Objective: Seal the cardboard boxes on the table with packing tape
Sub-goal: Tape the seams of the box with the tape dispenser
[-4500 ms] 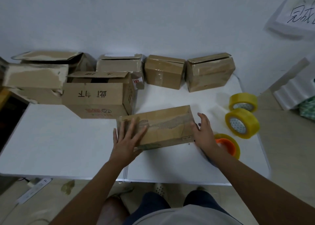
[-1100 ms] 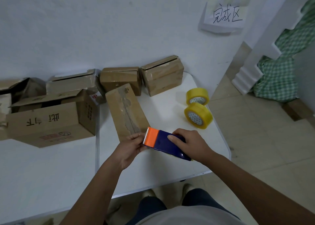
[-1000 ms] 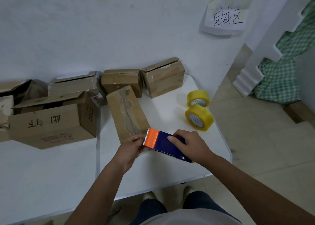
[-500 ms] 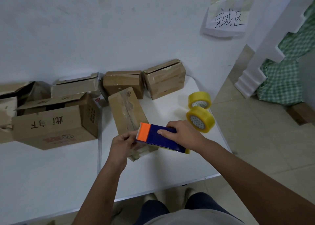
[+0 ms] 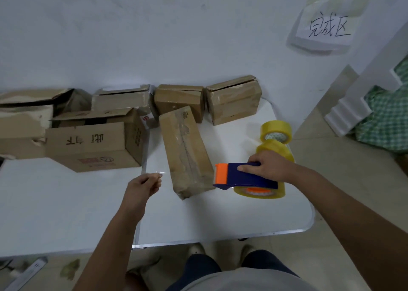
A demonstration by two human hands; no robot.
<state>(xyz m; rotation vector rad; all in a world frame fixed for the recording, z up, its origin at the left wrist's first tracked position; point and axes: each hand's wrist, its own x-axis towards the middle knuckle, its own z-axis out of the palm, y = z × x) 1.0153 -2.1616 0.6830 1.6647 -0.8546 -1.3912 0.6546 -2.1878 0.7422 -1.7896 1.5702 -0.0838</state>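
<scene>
Cardboard box (image 5: 186,153) runs lengthwise away between us: left grip (image 5: 143,186) pinches clear tape, right grip (image 5: 266,168) clasps the tape dispenser (image 5: 245,177).

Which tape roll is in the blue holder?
The roll under the blue dispenser, gripped by the right hand; the two loose rolls sit behind on the table.

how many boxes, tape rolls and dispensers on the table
boxes: 6
tape rolls: 3, one inside the dispenser
dispenser: 1
total: 10
</scene>
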